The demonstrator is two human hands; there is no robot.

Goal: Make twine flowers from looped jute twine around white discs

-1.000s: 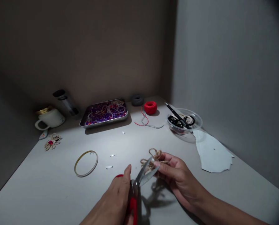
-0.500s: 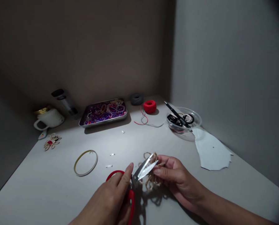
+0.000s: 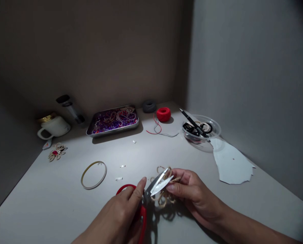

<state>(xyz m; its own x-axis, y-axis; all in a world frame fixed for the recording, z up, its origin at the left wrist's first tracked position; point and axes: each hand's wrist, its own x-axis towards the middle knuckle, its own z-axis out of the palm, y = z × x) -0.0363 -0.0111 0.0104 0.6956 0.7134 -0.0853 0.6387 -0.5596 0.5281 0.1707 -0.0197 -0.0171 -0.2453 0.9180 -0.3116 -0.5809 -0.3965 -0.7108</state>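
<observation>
My left hand [image 3: 121, 217] grips red-handled scissors [image 3: 151, 188], whose blades stand apart and point up to the right. A looped jute-twine piece [image 3: 164, 198] sits right at the blades, pinched by the fingers of my right hand [image 3: 192, 193] just above the white table [image 3: 65, 210]. Part of the twine is hidden behind the blades and my fingers.
A thin ring [image 3: 94, 174] lies left of my hands, with small white scraps [image 3: 119, 178] nearby. At the back stand a metal tray of purple beads [image 3: 113, 121], a red thread spool [image 3: 163, 114], a grey spool [image 3: 149, 105], a white mug [image 3: 53, 127], a clear dish [image 3: 201, 128] and white paper [image 3: 230, 162].
The scissors' blades opened wider than a second ago, and the red handle loop came into view. The twine piece turned and sank lower between my hands.
</observation>
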